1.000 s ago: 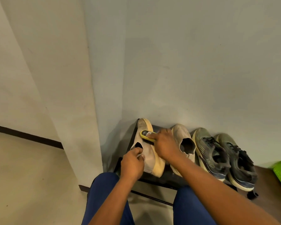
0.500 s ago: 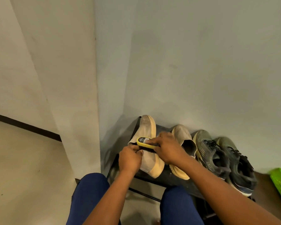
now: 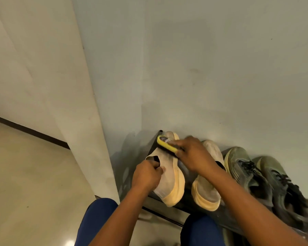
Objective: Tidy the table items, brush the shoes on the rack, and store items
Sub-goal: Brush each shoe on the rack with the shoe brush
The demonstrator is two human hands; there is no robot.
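**Brush at the toe of the beige shoe on the rack**

Four shoes sit in a row on a dark shoe rack (image 3: pixel 169 203) pushed against a pale wall (image 3: pixel 203 68). A wall corner (image 3: pixel 89 121) juts out just to the left, crowding the rack's end. The left beige shoe (image 3: pixel 169 178) is tipped onto its side, its yellowish sole facing right. The second beige shoe (image 3: pixel 206 189) stands just beside it, partly covered by the right forearm. Farther right, two dark green laced sneakers (image 3: pixel 252 176) (image 3: pixel 288 196) lie close together.

The left hand (image 3: pixel 146 174) grips the tipped shoe at its opening, fingers curled over the edge. The right hand (image 3: pixel 194 153) is closed around a yellow-backed brush (image 3: pixel 164 142), whose dark bristles rest on the shoe's toe end near the wall.

Blue trouser knees (image 3: pixel 96 221) fill the bottom of the view, over a glossy cream floor (image 3: pixel 34 174).
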